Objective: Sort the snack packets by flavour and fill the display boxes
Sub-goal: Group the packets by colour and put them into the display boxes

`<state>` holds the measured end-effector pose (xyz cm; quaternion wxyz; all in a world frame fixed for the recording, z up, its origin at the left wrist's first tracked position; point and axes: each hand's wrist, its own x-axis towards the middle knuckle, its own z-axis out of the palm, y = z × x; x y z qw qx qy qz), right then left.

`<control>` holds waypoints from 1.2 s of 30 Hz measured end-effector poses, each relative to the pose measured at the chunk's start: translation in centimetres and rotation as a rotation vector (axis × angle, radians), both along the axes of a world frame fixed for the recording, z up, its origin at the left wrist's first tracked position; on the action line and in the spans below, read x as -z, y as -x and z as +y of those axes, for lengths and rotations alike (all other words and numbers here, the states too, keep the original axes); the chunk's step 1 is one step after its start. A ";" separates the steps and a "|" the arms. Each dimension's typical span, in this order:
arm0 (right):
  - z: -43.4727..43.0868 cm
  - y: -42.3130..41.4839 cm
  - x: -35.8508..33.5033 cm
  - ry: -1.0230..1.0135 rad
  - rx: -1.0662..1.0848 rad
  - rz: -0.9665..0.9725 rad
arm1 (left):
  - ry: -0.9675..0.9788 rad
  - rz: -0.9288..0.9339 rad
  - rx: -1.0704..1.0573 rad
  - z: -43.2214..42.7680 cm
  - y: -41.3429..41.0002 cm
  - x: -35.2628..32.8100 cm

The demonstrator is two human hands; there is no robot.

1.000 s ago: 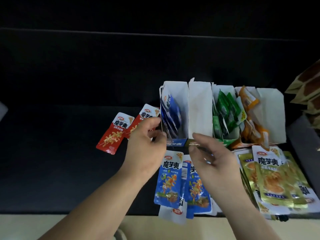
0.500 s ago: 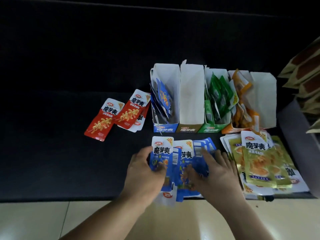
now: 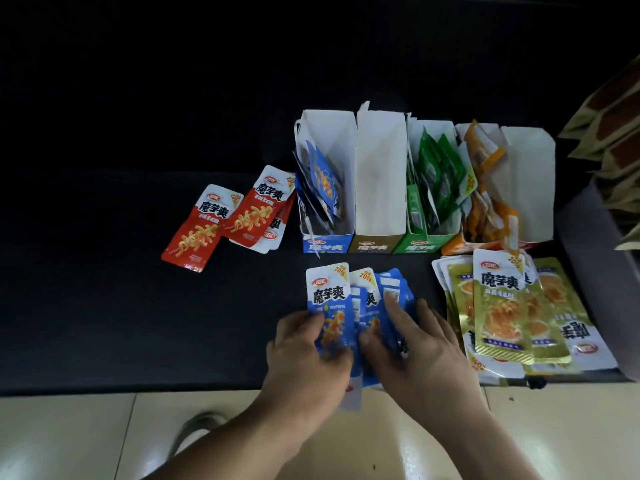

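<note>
Fanning at 6 o'clock, the blue snack packets (image 3: 329, 306) are being pinched by the left hand (image 3: 304, 358) and pressed by spread fingers of the right hand (image 3: 422, 351); overhanging ones may be getting nudged off the dark surface (image 3: 138, 323), short of the blue display box (image 3: 323, 245) at 12 o'clock.

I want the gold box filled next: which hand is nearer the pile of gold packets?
Right. The right hand rests on the blue packets just left of the gold packets; the left hand grips blue packets farther left.
</note>
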<state>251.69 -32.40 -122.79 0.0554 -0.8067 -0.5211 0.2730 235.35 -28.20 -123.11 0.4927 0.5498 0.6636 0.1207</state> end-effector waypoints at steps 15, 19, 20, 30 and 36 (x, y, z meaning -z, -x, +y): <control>0.3 0.8 1.7 -0.214 -0.024 -0.089 | 0.150 -0.391 -0.382 0.8 -1.5 -1.1; 0.5 0.9 2.0 -0.215 -0.011 -0.111 | 0.144 -0.397 -0.424 1.4 -2.4 -1.2; 0.6 0.8 2.0 -0.232 -0.001 -0.110 | 0.161 -0.405 -0.431 1.6 -2.7 -1.2; -0.1 1.1 2.1 -0.284 0.002 -0.148 | 0.159 -0.388 -0.212 2.8 -3.1 -1.4; 0.1 0.7 1.3 -0.229 0.025 -0.072 | 0.062 -0.378 0.012 2.1 -2.9 -1.1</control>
